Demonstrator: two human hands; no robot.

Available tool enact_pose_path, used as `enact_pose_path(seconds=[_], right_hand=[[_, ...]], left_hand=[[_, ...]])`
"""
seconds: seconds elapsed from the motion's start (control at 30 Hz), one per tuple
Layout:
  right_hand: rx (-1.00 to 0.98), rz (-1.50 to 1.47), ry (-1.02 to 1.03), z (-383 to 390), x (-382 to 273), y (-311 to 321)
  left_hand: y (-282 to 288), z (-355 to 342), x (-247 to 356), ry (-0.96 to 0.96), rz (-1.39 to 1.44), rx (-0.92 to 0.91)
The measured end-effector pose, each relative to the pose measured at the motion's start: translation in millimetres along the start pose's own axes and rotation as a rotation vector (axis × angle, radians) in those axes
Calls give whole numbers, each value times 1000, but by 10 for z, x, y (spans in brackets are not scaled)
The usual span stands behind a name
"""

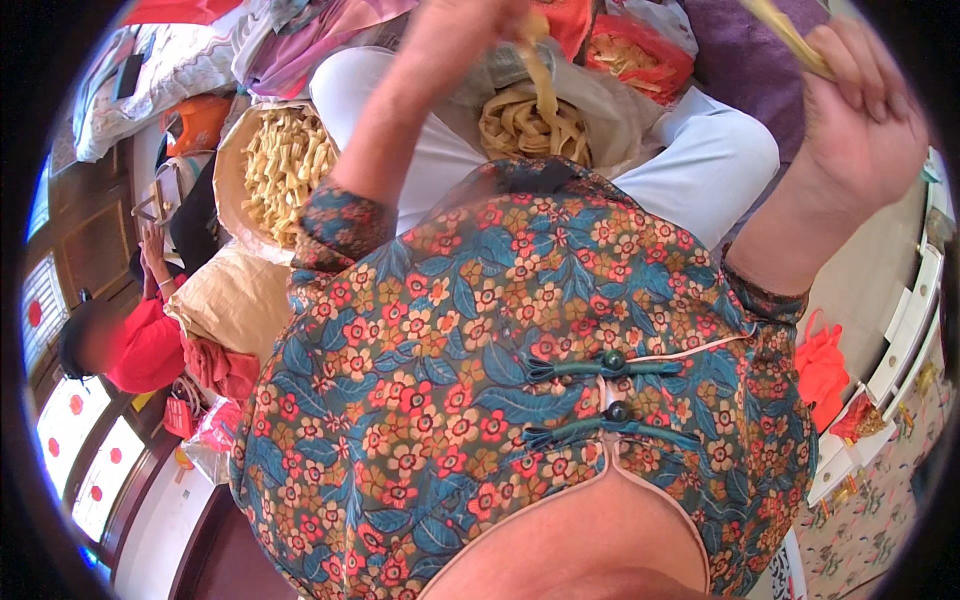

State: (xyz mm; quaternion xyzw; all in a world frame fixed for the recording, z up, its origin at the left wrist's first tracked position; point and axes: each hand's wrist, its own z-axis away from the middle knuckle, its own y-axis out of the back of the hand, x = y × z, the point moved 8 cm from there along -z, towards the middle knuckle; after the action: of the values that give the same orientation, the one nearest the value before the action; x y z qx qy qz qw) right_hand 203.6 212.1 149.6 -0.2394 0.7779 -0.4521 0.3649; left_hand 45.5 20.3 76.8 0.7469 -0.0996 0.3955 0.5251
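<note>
Head view, the only one: my R hand (860, 120), upper right of frame, has its fingers curled round one end of a flat yellowish strip (795, 42), thumb side toward the top edge, where the strip runs out of sight. My L hand (465, 25), top ctr, is blurred & partly cut off; a hanging strip (541, 80) meets its fingertips, but can't tell if they're pinching it or just touching, nor if it's the same piece as the R-hand one. The hanging strip drops to a loose tan coil (505, 118) in a pale plastic bag (615, 120), upper ctr, btwn my knees in light trousers (705, 150). Upper left, a round basket (230, 180) is full of short yellow pieces (285, 165); a red bag (660, 75) sits just beyond the pale one. Far left, a co-worker in a red sleeve (150, 345). Handling, my guess: strip's v. light, soft & bendy, maybe a bit slick, prob. tears if yanked or twisted hard. Best hold = flat btwn thumb & forefinger nr the free end, full width, w/ a light pinch; lift from the coil's top loop so it doesn't snag.
</note>
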Motion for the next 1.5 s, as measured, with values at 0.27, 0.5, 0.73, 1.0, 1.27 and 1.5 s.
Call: enact_pose_path(seconds=[0.27,0.5,0.73,1.0,1.27,1.5], right_hand=[[210,437,23,193,382,178],[-386,1589,404,663,1434,39],[-316,1150,-5,857,1852,356],[-84,1262,77,514,1716,409],[216,312,-595,612,2188,812],[-214,1239,-142,580,1850,353]], left_hand=[[-385,390,-756,21,-43,254],[-1008,851,-426,723,1085,-470],[-1053,718,-734,847,1507,-97],[-921,650,-637,769,1010,-185],[-44,435,50,-154,-172,384],[-58,390,-81,-94,-25,221]])
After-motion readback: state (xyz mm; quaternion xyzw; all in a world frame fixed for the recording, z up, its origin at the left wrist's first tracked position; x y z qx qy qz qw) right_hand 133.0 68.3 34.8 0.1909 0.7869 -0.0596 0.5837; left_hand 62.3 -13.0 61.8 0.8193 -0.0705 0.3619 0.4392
